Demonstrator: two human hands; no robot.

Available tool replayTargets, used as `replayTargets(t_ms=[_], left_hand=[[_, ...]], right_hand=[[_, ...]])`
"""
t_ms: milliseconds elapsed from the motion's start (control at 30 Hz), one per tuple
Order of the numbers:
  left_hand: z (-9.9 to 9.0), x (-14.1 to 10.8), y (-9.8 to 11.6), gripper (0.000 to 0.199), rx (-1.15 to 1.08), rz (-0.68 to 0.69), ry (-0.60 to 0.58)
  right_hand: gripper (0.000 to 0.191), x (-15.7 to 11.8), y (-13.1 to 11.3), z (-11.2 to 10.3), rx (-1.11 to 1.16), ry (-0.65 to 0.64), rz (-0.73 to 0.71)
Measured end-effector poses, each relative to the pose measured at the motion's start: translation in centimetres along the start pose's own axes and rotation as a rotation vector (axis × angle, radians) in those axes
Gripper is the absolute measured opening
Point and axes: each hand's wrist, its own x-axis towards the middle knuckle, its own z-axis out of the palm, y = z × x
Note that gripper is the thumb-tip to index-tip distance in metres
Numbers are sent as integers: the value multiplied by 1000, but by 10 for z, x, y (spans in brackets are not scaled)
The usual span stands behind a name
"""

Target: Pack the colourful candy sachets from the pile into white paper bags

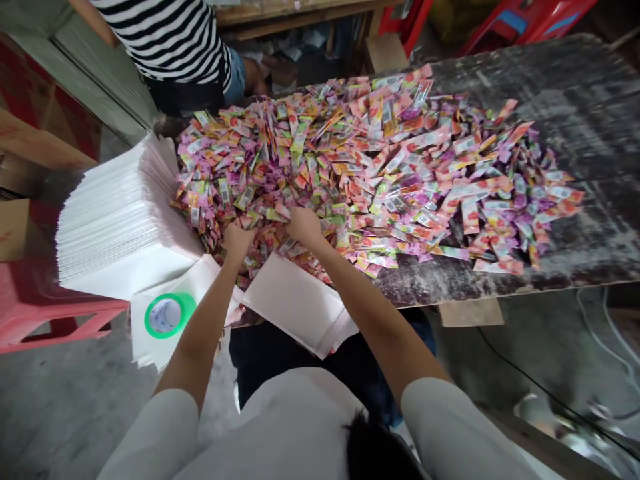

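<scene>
Just off centre toward nine o'clock, the left hand (239,241) reaches into a heap of small printed sachets (360,173), its fingers curled downward; whether they grip any cannot be told. The right hand (305,227), near centre, is likewise bent into them, its hold also unclear. The heap spreads from ten o'clock round to three on a worn dark tabletop (590,133). Between six and seven lies a flat white envelope (295,300). A tall stack of white envelopes (117,220) leans at nine, with a green tape roll (167,315) at eight. Toward eleven is a person in a striped top (165,40).
</scene>
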Motion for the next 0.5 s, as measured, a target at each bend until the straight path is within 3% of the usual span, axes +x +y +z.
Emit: replayTargets(t_ms=[133,233,367,500], left_hand=[[-9,-1,-10,21,-75,75,80],[-12,4,-19,25,-262,16,107],[-13,9,-29,36,-707,-75,59],[-15,3,-30,38,-992,-232,-83]], right_hand=[[31,14,19,-22,515,166,10],[38,24,27,-38,832,293,-62],[37,19,28,-48,978,370,-116],[39,-13,23,-35,1007,252,-29]])
